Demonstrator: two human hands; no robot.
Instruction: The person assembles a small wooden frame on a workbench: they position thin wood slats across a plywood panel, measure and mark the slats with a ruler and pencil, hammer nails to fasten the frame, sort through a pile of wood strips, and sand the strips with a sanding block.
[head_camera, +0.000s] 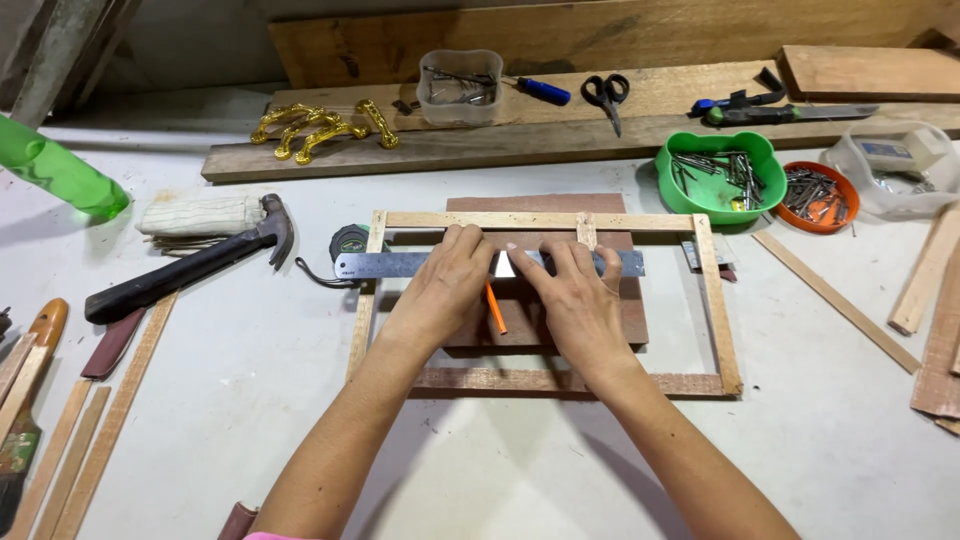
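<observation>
Both hands press down on a metal ruler (420, 264) laid across a wooden frame (718, 310) on the white table (250, 380). The left hand (445, 285) lies flat with fingers spread narrowly over the ruler's middle, and an orange pencil (495, 308) pokes out below it (whether the fingers actually pinch the pencil cannot be told). The right hand (575, 290) rests just beside it, fingers loosely together on the ruler, holding nothing else. A reddish board (635, 325) lies under the frame.

Along the back stand 4 containers. A clear plastic tub (460, 85) on a long plank (480, 145) holds what look like a few nails or screws. A green bowl (718, 175) has dark nails in it. Touching it on the right, a smaller orange bowl (820, 197) is also filled with nails. At the far right a clear tub (890, 170) holds a pale block.

A hammer (190, 265) lies left of the frame, a tape measure (350, 240) just beside the frame's corner, and scissors (606, 95) on the plank.
</observation>
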